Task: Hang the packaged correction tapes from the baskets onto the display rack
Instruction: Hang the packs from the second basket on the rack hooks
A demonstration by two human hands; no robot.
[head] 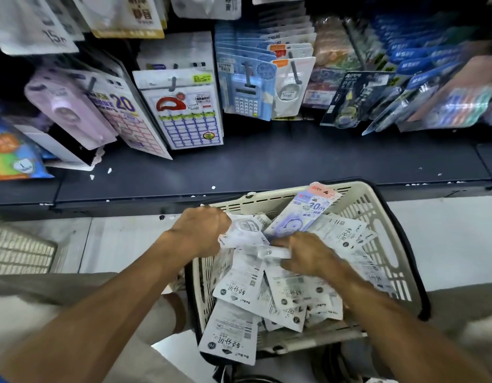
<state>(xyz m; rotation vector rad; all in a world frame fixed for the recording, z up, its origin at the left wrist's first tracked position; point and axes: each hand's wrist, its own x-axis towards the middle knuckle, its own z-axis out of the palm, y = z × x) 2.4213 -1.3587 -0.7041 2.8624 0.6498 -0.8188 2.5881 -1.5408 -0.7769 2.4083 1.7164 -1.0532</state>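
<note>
Both hands are in the basket point(377, 217) near the rack point(266, 161): left hand point(200, 230) grips a white packet point(244, 230), right hand point(305, 254) pinches another point(275, 252); best lift one packet free, hanging hole upward.

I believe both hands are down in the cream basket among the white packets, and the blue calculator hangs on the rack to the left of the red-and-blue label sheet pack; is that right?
Not quite. The head view shows the blue calculator hanging to the right of the label sheet pack, not the left. The rest holds: the left hand and right hand are both in the cream basket among the white packets.
</note>
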